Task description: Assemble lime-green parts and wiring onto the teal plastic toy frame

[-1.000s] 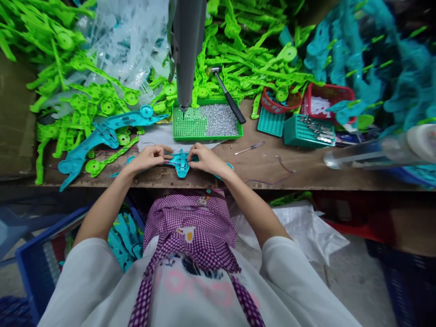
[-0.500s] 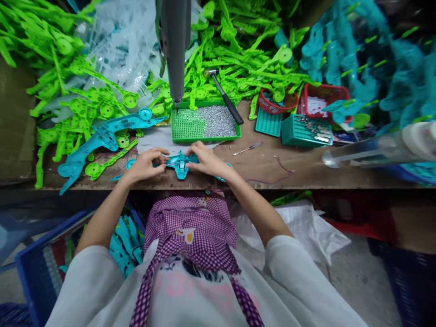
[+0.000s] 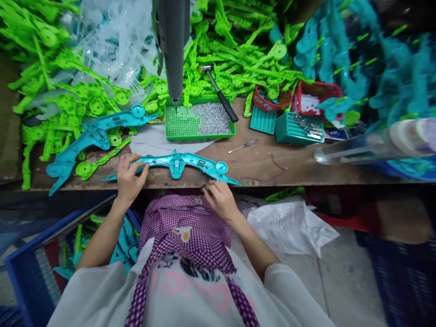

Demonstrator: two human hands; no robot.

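Note:
A turquoise bow-shaped plastic shell (image 3: pixel 176 167) lies along the table's front edge, its open inner side facing up. A thin wire runs along its left limb. My left hand (image 3: pixel 131 179) is closed on that limb, thumb in front and fingers behind. My right hand (image 3: pixel 220 200) is off the shell, just below its right limb and in front of the table edge. Its fingers are curled together; whether something small is between them is hidden.
A green tray (image 3: pixel 200 136) of small metal pieces stands behind the shell, a hammer (image 3: pixel 221 97) across its corner. A power screwdriver (image 3: pixel 173 59) hangs above. A hand screwdriver (image 3: pixel 242 146) and a loose wire (image 3: pixel 272 175) lie right. Another turquoise shell (image 3: pixel 97 134) rests left.
My right hand has left the shell's middle and moved down and right past the table edge. My left hand has shifted left along the limb. The shell's middle is uncovered now.

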